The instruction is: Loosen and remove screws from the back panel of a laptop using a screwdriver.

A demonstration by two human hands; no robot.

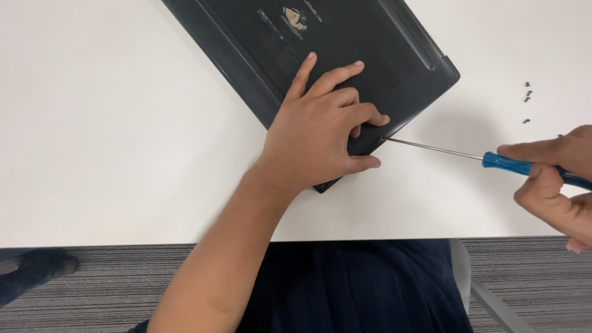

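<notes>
Two bare hands are at work, and we start with the nearer one: our left hand (320, 139) lies palm-down on the corner of a black laptop (345, 55) turned underside up, fingers spread, forefinger and middle finger stretched out flat, the others curled over the edge. The casing under it is matte plastic with fine vent slots beyond the fingertips. Just to its right, a thin steel shaft meets the laptop's edge beside the curled fingers; this is the screwdriver (493, 159), whose glossy blue handle our right hand (555, 176) pinches between thumb and fingers. Beyond that hand, a few tiny dark screws (528, 94) lie loose on the smooth white table (111, 123).
</notes>
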